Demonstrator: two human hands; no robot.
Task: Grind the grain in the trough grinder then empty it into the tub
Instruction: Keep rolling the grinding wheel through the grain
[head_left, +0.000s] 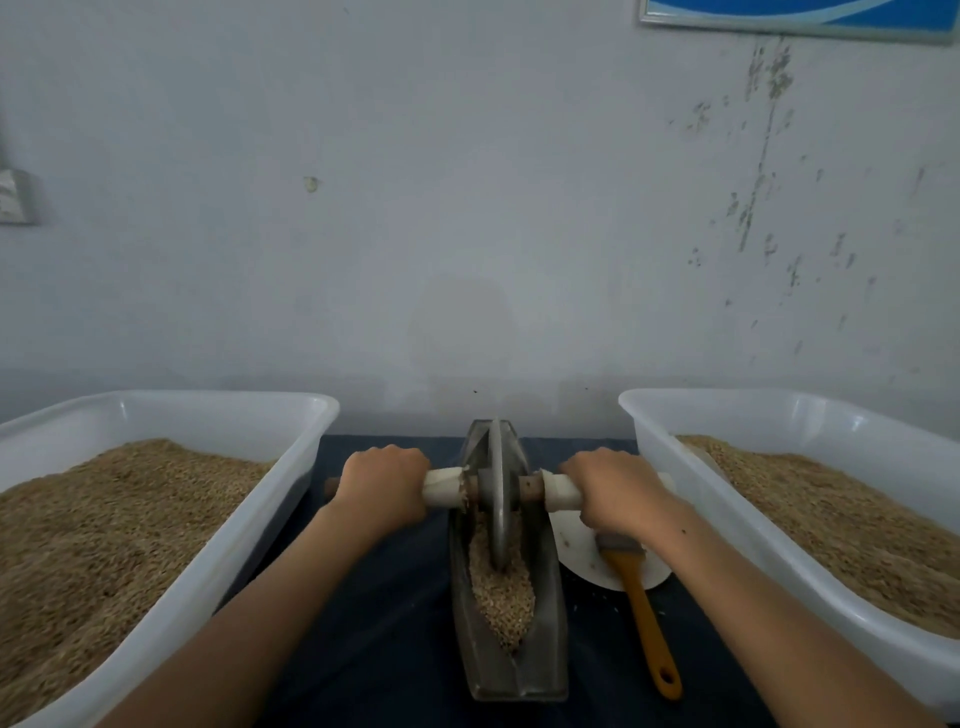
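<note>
A dark metal trough grinder (540, 660) lies lengthwise in front of me on a dark cloth. Tan grain (501, 597) fills its groove. A grey metal wheel (497, 499) stands upright in the groove, toward the far half. A wooden axle with white wrapped handles (444, 486) runs through the wheel. My left hand (382, 488) grips the left handle. My right hand (615, 493) grips the right handle. A white tub (260, 514) full of grain stands on the left. A second white tub (727, 514) with grain stands on the right.
A brush with an orange handle (647, 623) lies right of the trough, its bristles on a white plate (582, 561) partly under my right wrist. A pale wall rises just behind the table. The tubs crowd both sides of the trough.
</note>
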